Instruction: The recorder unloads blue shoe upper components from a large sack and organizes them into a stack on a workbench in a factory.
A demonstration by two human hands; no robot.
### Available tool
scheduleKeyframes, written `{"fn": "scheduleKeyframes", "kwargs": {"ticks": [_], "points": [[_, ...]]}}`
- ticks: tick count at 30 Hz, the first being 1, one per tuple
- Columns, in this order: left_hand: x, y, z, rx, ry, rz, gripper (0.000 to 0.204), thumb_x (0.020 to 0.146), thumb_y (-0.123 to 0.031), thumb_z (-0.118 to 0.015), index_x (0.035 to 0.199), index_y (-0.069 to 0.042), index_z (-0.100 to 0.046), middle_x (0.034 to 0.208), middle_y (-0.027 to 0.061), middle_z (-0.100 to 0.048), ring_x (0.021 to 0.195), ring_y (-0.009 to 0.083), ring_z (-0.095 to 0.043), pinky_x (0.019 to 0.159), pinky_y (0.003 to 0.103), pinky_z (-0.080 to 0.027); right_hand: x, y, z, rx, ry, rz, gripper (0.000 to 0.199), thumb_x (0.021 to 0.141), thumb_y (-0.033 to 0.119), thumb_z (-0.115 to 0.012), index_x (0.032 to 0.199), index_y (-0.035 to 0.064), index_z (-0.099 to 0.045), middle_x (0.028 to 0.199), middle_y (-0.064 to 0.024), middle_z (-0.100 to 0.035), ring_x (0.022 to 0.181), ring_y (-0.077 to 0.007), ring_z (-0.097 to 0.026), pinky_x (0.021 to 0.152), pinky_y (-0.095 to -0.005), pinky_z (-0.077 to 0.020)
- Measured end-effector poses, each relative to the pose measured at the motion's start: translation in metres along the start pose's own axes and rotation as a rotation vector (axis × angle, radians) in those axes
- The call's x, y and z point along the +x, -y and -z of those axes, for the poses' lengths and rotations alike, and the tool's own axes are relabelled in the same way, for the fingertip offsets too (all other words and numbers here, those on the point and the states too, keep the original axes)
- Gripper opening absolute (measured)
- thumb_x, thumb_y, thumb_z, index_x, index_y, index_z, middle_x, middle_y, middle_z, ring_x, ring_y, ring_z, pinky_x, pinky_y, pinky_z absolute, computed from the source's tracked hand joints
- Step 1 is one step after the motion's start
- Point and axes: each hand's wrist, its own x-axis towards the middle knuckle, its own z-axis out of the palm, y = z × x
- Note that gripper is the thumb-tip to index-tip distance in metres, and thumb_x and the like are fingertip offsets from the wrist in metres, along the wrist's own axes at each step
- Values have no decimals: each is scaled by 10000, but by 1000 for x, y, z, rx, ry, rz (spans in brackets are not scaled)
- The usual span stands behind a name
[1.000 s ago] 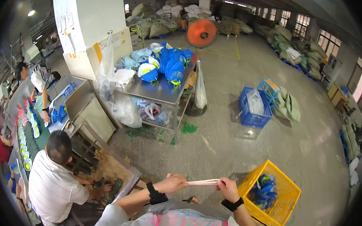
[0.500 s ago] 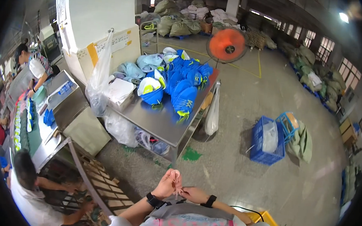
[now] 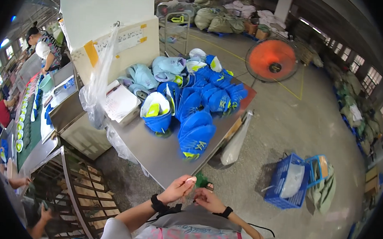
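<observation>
My left hand (image 3: 177, 191) is raised in front of my chest with thumb and fingers closed on a small whitish piece (image 3: 191, 179); its kind is too small to tell. Just to the right is my right hand (image 3: 209, 201), fingers loosely bent and apart, with nothing visible in them. Both hands hover short of the near corner of a metal table (image 3: 155, 154). On it lies a heap of blue shoe uppers (image 3: 195, 132) with yellow-green parts, some nested in a row. Light blue uppers (image 3: 142, 76) lie behind, beside a stack of white paper (image 3: 121, 103).
An orange fan (image 3: 272, 59) stands beyond the table. On the right floor sits a blue crate (image 3: 285, 180) beside a blue stool (image 3: 316, 169). A slatted rack (image 3: 81, 191) is at my left, near co-workers and a conveyor (image 3: 34, 141). Sacks (image 3: 218, 19) are piled far off.
My view has shifted, bringing the table closer. My right hand has come away from the left, which still pinches the whitish piece. The co-worker at lower left has moved toward the picture's edge.
</observation>
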Motion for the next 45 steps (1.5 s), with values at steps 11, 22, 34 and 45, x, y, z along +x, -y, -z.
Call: {"fn": "scheduleKeyframes", "kwargs": {"ticks": [11,22,34,45], "points": [[151,-69,37,-131,-726,-307,141,939,-198,-401,935,-71,-462,577,-36,-389,468,69,-376,426,193,-326,120,29,179,-46,115,41,224,862,63,-506,1080,13,-523,883,-63,-596,764,-102,-585,658,-235,-469],[155,-90,147,-11,-1048,-308,296,885,-102,-466,1171,-30,-448,874,32,-485,667,114,-491,607,248,-427,175,16,241,-157,215,-105,187,845,80,-521,1002,-10,-566,833,-78,-638,743,-122,-610,667,-247,-490],[188,-111,343,156,-1204,-291,486,811,19,-451,1288,-15,-362,1054,110,-519,814,160,-555,637,285,-467,202,59,246,-524,174,-108,203,814,157,-557,973,41,-604,834,-118,-645,717,-205,-632,652,-289,-495],[190,-132,440,418,-1221,-382,720,730,21,-507,1384,-12,-207,1325,169,-361,1132,211,-412,922,267,-340,223,59,241,-726,194,-42,196,814,168,-575,953,32,-605,857,-138,-623,777,-278,-615,668,-329,-491]]}}
